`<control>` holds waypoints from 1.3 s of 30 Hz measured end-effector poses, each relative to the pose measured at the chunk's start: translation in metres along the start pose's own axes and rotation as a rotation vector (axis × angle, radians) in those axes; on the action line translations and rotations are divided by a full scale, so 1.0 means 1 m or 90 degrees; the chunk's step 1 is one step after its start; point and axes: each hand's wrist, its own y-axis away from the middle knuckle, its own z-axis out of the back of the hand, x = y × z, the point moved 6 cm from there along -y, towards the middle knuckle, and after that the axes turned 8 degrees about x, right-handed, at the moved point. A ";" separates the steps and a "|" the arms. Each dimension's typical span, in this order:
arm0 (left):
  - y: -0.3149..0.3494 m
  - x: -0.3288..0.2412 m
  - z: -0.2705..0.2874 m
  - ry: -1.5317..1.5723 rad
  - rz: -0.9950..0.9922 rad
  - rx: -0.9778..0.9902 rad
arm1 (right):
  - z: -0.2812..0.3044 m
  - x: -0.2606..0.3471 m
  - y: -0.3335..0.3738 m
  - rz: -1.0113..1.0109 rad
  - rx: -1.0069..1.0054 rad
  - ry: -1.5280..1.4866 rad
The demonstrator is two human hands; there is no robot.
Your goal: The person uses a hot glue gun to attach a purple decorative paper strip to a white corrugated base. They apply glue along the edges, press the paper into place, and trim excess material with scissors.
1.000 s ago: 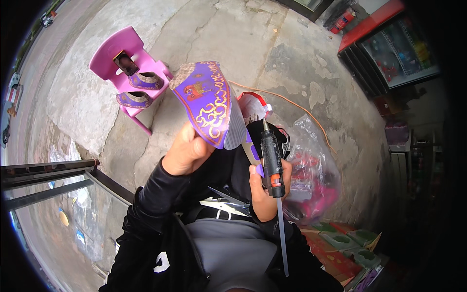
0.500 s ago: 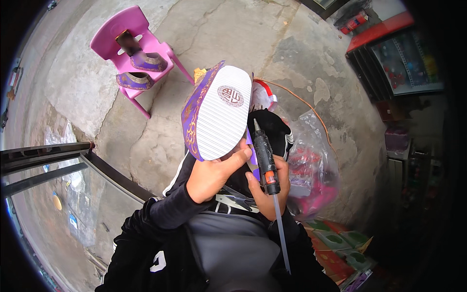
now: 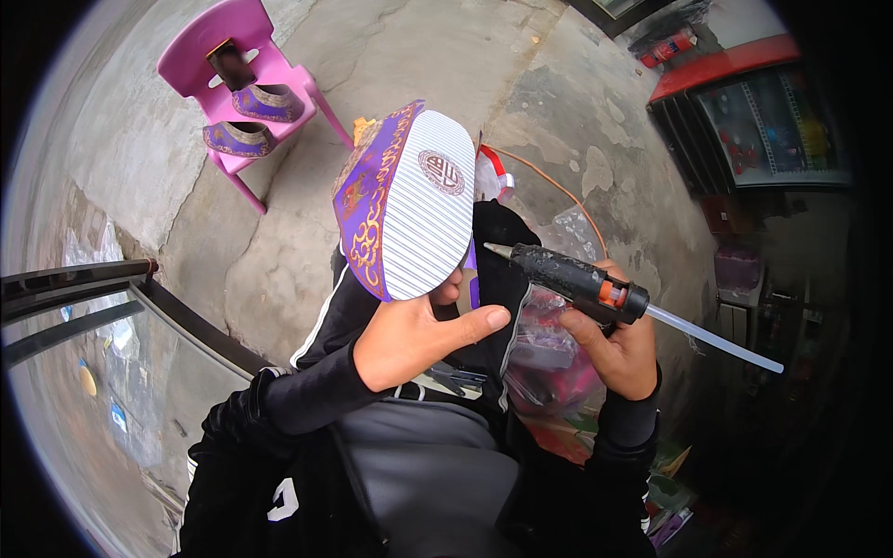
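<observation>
My left hand point(image 3: 423, 337) holds a purple shoe point(image 3: 358, 209) with gold scrollwork, its white ridged sole point(image 3: 428, 209) turned up toward me. The thumb stands out from the shoe, while the other fingers are mostly hidden behind it. At the shoe's right, my right hand point(image 3: 621, 358) is wrapped round a black hot glue gun point(image 3: 567, 277). The nozzle points left at the shoe's edge, apart from it, and a long whitish glue stick point(image 3: 716, 341) sticks out of the back. Scissors point(image 3: 454, 378) lie on my lap.
Ahead to the left stands a pink plastic chair point(image 3: 209, 56) with two purple shoes point(image 3: 239, 139) and a dark phone-like object point(image 3: 231, 65). A glass-topped frame point(image 3: 186, 330) is at the left. Plastic bags point(image 3: 544, 349), an orange cord point(image 3: 558, 184) and a dark cabinet point(image 3: 744, 121) are at the right.
My right hand has moved right, away from the shoe, and the glue gun has swung from pointing up to pointing left. My left thumb has lifted off the shoe's edge; the shoe is tilted slightly.
</observation>
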 end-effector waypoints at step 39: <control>0.004 -0.006 -0.003 -0.286 -0.170 0.025 | 0.008 0.010 -0.003 -0.094 0.018 0.053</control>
